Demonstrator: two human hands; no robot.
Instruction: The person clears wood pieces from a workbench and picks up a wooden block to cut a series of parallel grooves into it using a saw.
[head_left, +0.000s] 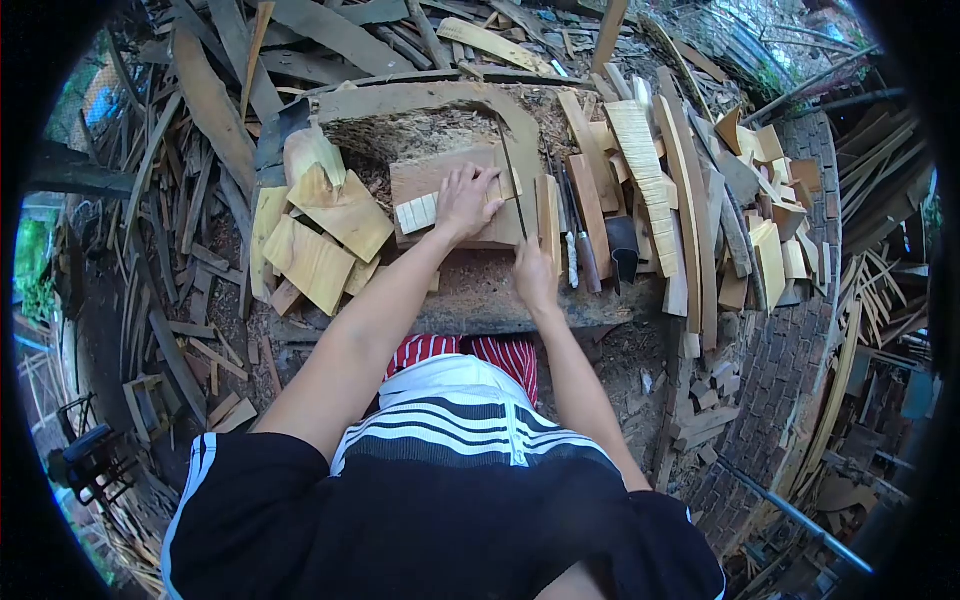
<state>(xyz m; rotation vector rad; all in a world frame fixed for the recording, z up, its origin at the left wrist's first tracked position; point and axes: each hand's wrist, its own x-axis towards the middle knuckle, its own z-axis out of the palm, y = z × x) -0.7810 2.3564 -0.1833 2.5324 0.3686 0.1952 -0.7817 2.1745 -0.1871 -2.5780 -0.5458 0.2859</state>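
Note:
My left hand (pixel 468 205) presses down on a pale wooden strip (pixel 416 214), fingers and thumb over it. Several dark crosswise lines mark the strip's left end, and its middle is hidden under the hand. Beneath lies a wider wooden block (pixel 420 178) on the workbench. My right hand (pixel 537 272) is closed around the handle of a saw (pixel 512 180), whose long thin dark blade points away from me. The blade crosses at the strip's right end, just right of my left fingers. Most of the handle is hidden in my fist.
Flat yellowish wood pieces (pixel 345 215) are piled left on the bench. Right of the saw lie tools (pixel 571 258), a dark curved piece (pixel 624 250) and long boards (pixel 680 200). Scrap wood (pixel 215 110) heaps up beyond the bench, with brick paving (pixel 760 375) at right.

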